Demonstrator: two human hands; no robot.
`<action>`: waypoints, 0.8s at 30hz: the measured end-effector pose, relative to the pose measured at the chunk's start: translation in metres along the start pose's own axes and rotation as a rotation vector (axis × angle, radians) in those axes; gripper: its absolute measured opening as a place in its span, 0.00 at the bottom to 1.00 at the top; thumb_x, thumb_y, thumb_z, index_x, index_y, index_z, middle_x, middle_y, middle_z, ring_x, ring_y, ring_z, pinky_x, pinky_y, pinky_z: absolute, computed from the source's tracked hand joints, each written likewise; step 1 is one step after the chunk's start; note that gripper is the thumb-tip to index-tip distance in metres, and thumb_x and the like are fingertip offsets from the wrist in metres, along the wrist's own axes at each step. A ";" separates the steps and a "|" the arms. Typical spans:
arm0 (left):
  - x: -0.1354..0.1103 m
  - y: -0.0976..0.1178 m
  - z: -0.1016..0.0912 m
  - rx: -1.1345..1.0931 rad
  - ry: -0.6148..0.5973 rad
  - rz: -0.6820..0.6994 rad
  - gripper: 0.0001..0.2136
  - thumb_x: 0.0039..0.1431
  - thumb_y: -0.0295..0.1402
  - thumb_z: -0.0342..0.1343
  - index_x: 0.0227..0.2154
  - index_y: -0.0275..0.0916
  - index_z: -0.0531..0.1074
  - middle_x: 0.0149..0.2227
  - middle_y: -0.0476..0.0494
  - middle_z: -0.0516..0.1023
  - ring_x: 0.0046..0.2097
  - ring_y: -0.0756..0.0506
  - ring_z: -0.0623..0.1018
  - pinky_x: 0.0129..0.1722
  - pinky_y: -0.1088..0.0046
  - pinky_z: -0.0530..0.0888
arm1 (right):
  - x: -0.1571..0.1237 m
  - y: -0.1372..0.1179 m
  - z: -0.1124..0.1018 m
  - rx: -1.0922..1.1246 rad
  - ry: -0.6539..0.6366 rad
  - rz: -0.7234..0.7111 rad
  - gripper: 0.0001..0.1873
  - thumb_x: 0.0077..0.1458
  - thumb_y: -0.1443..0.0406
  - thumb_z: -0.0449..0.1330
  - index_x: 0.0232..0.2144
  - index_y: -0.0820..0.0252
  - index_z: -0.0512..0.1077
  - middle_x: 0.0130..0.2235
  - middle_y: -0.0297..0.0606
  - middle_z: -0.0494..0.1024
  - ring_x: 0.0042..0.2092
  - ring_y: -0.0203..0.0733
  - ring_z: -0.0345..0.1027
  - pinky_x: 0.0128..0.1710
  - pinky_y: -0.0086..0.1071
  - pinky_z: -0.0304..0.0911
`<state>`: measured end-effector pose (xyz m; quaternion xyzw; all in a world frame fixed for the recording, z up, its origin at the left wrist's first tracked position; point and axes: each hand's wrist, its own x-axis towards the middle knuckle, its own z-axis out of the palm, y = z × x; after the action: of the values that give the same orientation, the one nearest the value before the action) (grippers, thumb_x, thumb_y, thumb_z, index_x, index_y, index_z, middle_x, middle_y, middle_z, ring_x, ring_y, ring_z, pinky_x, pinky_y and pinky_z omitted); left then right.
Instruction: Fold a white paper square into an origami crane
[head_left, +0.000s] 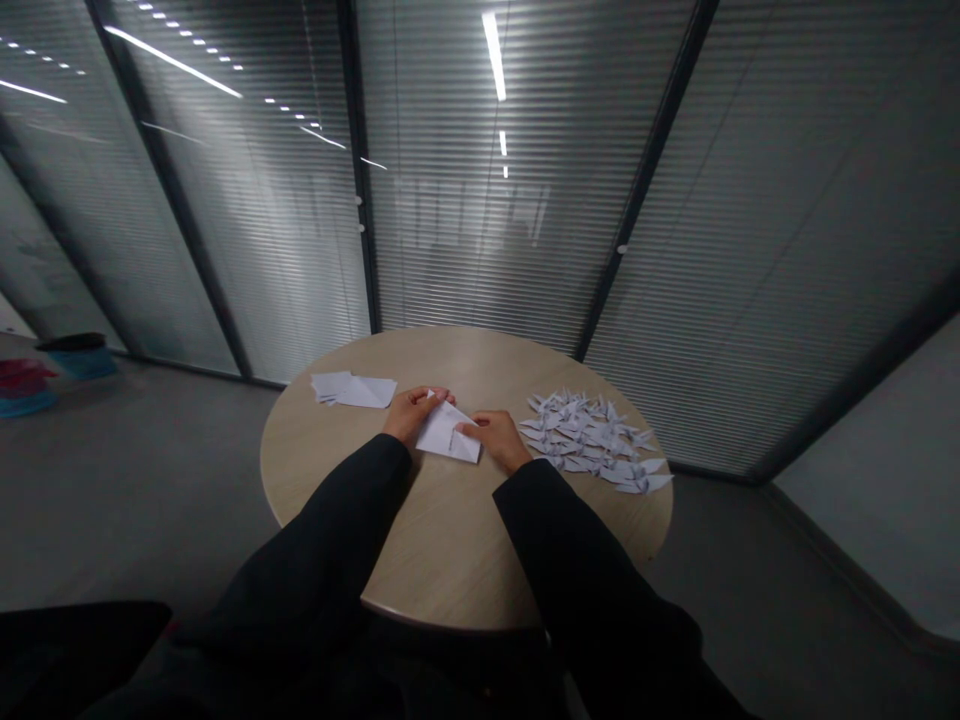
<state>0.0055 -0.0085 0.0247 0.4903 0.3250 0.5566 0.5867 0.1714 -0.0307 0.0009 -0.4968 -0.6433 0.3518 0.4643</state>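
A folded white sheet of paper (448,436) lies on the round wooden table (450,540) between my two hands. My left hand (409,411) pinches its upper left corner with closed fingers. My right hand (496,436) presses its fingers down on the paper's right edge. Both arms are in black sleeves.
A small stack of flat white sheets (354,389) lies at the table's left back. A pile of several folded paper cranes (592,442) covers the right side. Glass walls with blinds stand behind the table. Coloured bins (52,370) sit on the floor at far left.
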 end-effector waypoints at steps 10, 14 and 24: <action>0.003 -0.004 -0.001 -0.059 -0.008 -0.013 0.18 0.37 0.38 0.68 0.29 0.31 0.74 0.30 0.38 0.79 0.29 0.47 0.77 0.31 0.70 0.73 | 0.001 0.002 0.001 0.051 -0.038 0.006 0.16 0.40 0.57 0.62 0.25 0.68 0.75 0.23 0.36 0.73 0.25 0.34 0.62 0.24 0.26 0.54; 0.003 -0.003 -0.001 -0.058 0.015 -0.022 0.18 0.36 0.38 0.68 0.29 0.31 0.74 0.30 0.37 0.80 0.28 0.46 0.77 0.30 0.70 0.73 | -0.001 0.000 0.001 0.070 -0.046 0.015 0.16 0.39 0.57 0.63 0.25 0.68 0.75 0.23 0.35 0.73 0.24 0.33 0.62 0.24 0.26 0.54; 0.003 -0.003 -0.002 -0.054 0.024 -0.010 0.16 0.42 0.38 0.65 0.30 0.30 0.74 0.30 0.36 0.79 0.29 0.45 0.78 0.33 0.68 0.73 | -0.001 -0.003 0.000 0.048 -0.070 0.019 0.17 0.40 0.56 0.63 0.24 0.68 0.74 0.22 0.34 0.72 0.24 0.32 0.60 0.24 0.26 0.53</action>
<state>0.0055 -0.0051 0.0221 0.4659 0.3194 0.5680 0.5986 0.1707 -0.0327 0.0035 -0.4789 -0.6459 0.3886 0.4500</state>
